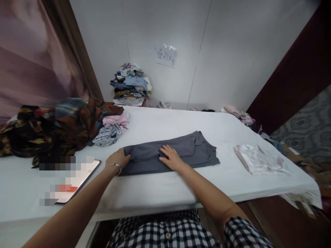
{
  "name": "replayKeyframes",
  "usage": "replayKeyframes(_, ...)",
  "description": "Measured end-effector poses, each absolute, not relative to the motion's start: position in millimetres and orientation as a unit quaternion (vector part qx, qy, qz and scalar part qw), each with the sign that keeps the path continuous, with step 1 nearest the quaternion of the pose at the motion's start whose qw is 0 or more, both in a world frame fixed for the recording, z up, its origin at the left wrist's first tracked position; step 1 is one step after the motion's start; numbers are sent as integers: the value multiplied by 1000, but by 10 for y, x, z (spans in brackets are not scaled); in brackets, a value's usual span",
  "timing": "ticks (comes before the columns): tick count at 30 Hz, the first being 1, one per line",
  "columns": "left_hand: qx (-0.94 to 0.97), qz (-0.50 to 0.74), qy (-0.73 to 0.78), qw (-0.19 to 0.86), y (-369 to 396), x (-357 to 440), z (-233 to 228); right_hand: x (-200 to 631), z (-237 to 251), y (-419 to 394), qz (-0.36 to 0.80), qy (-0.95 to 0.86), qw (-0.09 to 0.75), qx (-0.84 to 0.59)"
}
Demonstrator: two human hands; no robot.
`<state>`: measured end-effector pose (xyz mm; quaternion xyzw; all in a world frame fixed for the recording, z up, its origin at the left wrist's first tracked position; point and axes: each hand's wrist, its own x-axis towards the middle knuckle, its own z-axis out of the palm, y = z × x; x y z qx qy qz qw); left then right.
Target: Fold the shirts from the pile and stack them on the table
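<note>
In the head view, the folded gray garment [186,148] lay near the front edge of the white-covered table [170,120], its long axis running left to right. The left hand [118,160] gripped the garment's left end with curled fingers, so the length extended rightward from this grip; the right hand [172,159], nearer the middle, rested spread on top, grasping nothing.

Soft, fairly even light fills the scene; glare flecks the far sign [166,57]. The left curtain [38,51] looks blurred, straight lines lean toward the edges, and blocky pixelation hides part of the phone [83,175].
</note>
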<state>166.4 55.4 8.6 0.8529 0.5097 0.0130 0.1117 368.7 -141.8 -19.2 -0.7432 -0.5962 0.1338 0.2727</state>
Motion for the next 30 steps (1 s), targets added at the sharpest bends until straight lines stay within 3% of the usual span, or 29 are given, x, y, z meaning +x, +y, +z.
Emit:
replayKeyframes(6, 830, 62, 529, 162, 656, 1731, 343, 4017, -316, -1578, 67, -431, 541, -719)
replayKeyframes(12, 845, 109, 494, 172, 394, 2324, 867, 4233, -289, -1639, 75, -332, 652, -678)
replayKeyframes(18, 797, 98, 375, 462, -143, 3060, 876, 4485, -271, -1723, 46, -258, 707, -657)
replayKeyframes(23, 854, 148, 411, 283, 16, 2895, 545, 4602, -279, -1767, 18, -212, 719, -661)
replayKeyframes(26, 822, 74, 486, 287, 142, 2652, 316, 4428, -228, -1755, 15, -306, 687, -659)
replayKeyframes(28, 791, 40, 512, 332, 157, 2564, 200, 4239, -198, -1723, 42, -421, 608, -672)
replayKeyframes(30, 775, 41, 515, 363, 130, 2562, 125, 4052, -188, -1677, 85, -530, 471, -700)
